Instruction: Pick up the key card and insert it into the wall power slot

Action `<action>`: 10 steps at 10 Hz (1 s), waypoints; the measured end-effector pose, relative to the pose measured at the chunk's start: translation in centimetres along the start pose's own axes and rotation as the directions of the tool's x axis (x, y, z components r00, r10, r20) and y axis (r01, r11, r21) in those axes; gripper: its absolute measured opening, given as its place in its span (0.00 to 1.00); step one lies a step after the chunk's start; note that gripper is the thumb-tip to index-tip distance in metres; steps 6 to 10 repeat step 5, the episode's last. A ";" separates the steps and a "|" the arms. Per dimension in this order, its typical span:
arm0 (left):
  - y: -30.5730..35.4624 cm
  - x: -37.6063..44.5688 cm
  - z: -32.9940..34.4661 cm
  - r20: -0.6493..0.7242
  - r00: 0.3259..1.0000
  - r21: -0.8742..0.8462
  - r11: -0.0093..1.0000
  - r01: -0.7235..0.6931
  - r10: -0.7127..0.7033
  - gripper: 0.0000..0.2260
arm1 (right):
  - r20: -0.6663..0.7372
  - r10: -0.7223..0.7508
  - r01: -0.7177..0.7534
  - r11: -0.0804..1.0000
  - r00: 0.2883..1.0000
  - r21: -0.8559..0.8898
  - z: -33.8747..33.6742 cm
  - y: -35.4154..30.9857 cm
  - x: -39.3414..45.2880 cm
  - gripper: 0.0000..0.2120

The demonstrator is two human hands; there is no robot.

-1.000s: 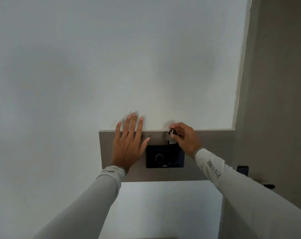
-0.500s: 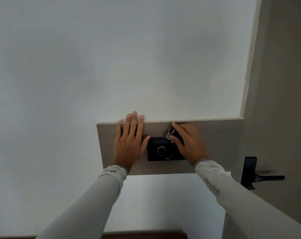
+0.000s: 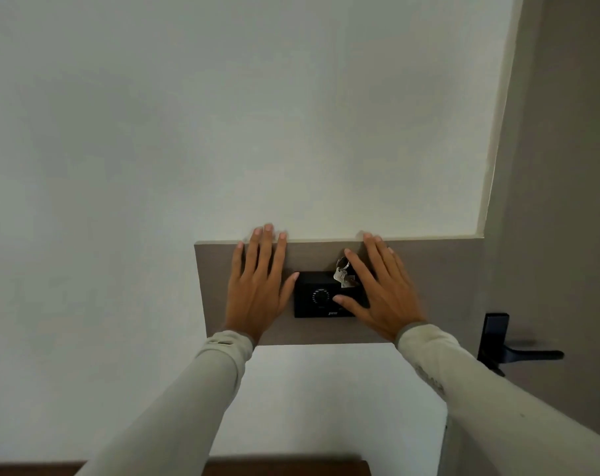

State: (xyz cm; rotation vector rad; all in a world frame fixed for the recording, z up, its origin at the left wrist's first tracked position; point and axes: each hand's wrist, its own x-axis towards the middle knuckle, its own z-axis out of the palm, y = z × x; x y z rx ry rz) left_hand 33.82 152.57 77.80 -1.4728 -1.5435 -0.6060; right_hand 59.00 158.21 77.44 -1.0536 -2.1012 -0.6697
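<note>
Scanning wall: we see a plain white painted wall [image 3: 257, 115], nothing mounted up high.
Panel: grey-brown rectangular wall panel [image 3: 439, 286]; both our palms lie flat on it.
Door: grey door at right with a dark lever door handle [image 3: 518, 352], well apart from our hands.
Left hand: our left hand [image 3: 257, 286] is spread flat, fingers extended, gripping nothing, thumb tip touching the unit's left edge.
Right hand: our right hand [image 3: 381, 290] is also spread flat, holding nothing, covering the unit's right side, thumb lying over its face.
Slot unit: black rectangular wall power slot [image 3: 315, 297] with a round dial mark at centre.
Key card: only the top of the key card [image 3: 346, 281] shows at the unit's upper edge; we judge it seated, but depth is hidden.
Keys: small silver keys on a metal ring [image 3: 341, 269] hang from it, beside our index finger.
Risk: our right fingers could snag the ring on withdrawal and pull the card out; a half-seated card could slip under the keys' weight.
</note>
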 end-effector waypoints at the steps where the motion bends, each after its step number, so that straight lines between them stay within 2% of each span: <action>1: 0.0 -0.8 -0.4 0.019 1.000 0.007 1.000 0.007 -0.007 0.32 | 0.046 0.017 -0.016 1.000 0.999 -0.008 -0.2 -0.2 0.0 0.41; 4: -0.5 -1.8 -4.7 0.056 0.998 0.042 0.999 0.005 -0.007 0.33 | 0.182 0.052 -0.058 0.998 0.982 0.027 -3.6 -1.1 0.7 0.46; 5: -2.0 -1.0 -7.9 0.024 0.999 0.041 0.999 0.022 -0.023 0.33 | 0.180 0.085 -0.113 0.983 0.980 0.148 -6.4 -2.6 1.7 0.45; 10: -2.0 -1.0 -7.9 0.024 0.999 0.041 0.999 0.022 -0.023 0.33 | 0.180 0.085 -0.113 0.983 0.980 0.148 -6.4 -2.6 1.7 0.45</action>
